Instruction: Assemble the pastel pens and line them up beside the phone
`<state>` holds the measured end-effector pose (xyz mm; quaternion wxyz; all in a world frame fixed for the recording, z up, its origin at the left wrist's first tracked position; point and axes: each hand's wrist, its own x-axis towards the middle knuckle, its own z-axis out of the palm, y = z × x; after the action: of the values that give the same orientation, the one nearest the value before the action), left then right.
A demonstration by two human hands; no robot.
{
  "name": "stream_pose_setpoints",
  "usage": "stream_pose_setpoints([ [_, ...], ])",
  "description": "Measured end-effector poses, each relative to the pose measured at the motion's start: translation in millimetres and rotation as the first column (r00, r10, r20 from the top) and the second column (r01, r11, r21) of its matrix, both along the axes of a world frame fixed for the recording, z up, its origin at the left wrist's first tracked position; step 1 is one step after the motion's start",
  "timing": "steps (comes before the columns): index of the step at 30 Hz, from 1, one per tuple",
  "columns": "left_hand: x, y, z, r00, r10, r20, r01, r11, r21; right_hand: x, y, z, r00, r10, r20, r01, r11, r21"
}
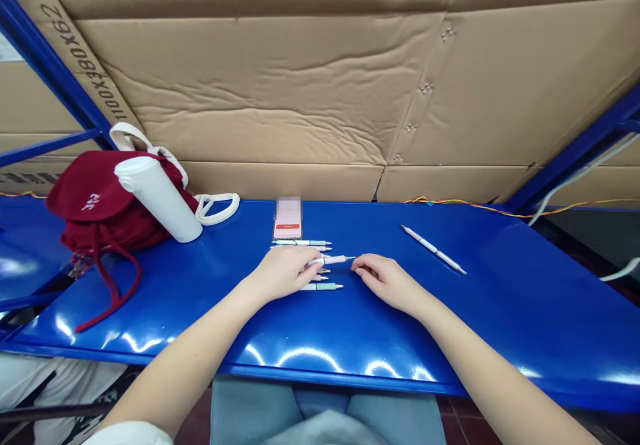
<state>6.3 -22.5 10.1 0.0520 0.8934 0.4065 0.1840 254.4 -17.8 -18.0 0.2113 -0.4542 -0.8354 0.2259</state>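
My left hand (287, 270) is closed on a pink and white pen (334, 260), whose thin tip points right. Beneath and around that hand lie several pens in a stack of rows, among them a white and green pen (323, 286) nearest me and another (313, 242) at the far side; the hand hides part of them. Just right of the held pen's tip is my right hand (383, 278), its fingers pressed together; anything between them is too small to make out. Farther right a single pink and white pen (434, 249) lies slanted on the blue table (350, 338).
A phone (288, 218) lies beyond the pens. At the left sit a dark red bag (115, 198) with white straps and a white bottle (160, 198) leaning on it. Cardboard (300, 85) stands behind the table. Coloured wires (475, 206) run along the back right edge.
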Motion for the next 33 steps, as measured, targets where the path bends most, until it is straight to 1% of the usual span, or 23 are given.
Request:
stream_pose_setpoints([
  [3, 0.1, -0.2, -0.3, 1.0, 0.004, -0.002, -0.004, 1.0, 0.002, -1.5, -1.3, -2.3, 0.999, 0.023, 0.048, -0.023, 1.0, 0.014],
  [8, -0.5, -1.3, 0.5, 1.0, -0.001, 0.001, 0.001, 1.0, 0.009, -4.9, -5.1, -2.5, 0.984, -0.036, 0.172, 0.036, 0.999, 0.001],
  [13, -1.5, -0.8, 0.0, 1.0, 0.001, -0.004, -0.001, 1.0, 0.01, -10.7, -6.8, -3.8, 0.961, -0.029, 0.276, 0.016, 0.999, 0.049],
  [15, -1.7, -0.3, -0.8, 1.0, -0.002, 0.0, 0.002, 1.0, 0.013, -11.9, -6.3, -4.9, 0.961, -0.024, 0.277, 0.007, 0.998, 0.063],
  [20, -1.3, -0.4, -0.2, 1.0, -0.002, 0.002, 0.002, 1.0, 0.01, -8.1, -1.2, -7.9, 0.997, -0.015, 0.078, 0.009, 0.996, 0.088],
  [23, -1.0, -0.9, 0.8, 1.0, -0.002, 0.001, 0.002, 1.0, 0.012, -4.4, 2.0, -9.6, 1.0, -0.007, 0.024, 0.005, 0.995, 0.104],
  [25, -1.0, -1.1, 1.1, 1.0, -0.003, 0.0, 0.003, 1.0, 0.012, -2.3, 3.1, -9.4, 1.0, -0.014, -0.002, 0.014, 0.996, 0.083],
  [27, -1.1, -0.9, 0.9, 1.0, -0.001, -0.001, 0.001, 1.0, 0.013, -0.1, 3.2, -7.1, 0.996, -0.059, -0.063, 0.061, 0.998, 0.021],
  [30, -1.4, -0.2, -0.1, 1.0, 0.01, -0.013, -0.009, 1.0, 0.017, 3.1, 2.3, -0.3, 0.956, -0.18, -0.233, 0.164, 0.983, -0.088],
  [32, -1.3, 0.1, -0.5, 1.0, 0.01, -0.027, -0.01, 1.0, 0.017, 4.0, 1.2, 4.3, 0.897, -0.234, -0.375, 0.19, 0.97, -0.151],
  [33, -1.2, 0.1, -0.4, 0.999, 0.008, -0.032, -0.007, 1.0, 0.014, 4.1, 0.6, 6.2, 0.868, -0.244, -0.433, 0.182, 0.967, -0.181],
])
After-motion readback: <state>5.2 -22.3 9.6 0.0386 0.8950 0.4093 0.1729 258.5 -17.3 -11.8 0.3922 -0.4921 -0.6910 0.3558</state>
